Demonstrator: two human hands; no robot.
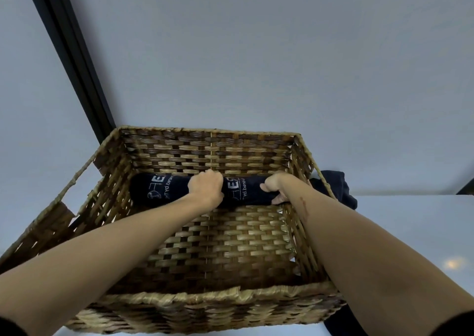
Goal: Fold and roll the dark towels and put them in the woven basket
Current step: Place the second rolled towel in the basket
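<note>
Inside, 2 rolled towels (159, 188), 1 basket (205, 296), 2 hands (205, 187)

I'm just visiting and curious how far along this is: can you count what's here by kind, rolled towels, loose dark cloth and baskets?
Rolled dark towels in the basket: 2, left roll and right roll
Loose dark cloth outside the basket: 2, one at the right and one at the near corner
Woven basket: 1
Total: 5

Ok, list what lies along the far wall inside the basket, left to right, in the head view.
First rolled dark towel with white print → left hand → second rolled dark printed towel → right hand, all inside the brown woven basket.
</note>
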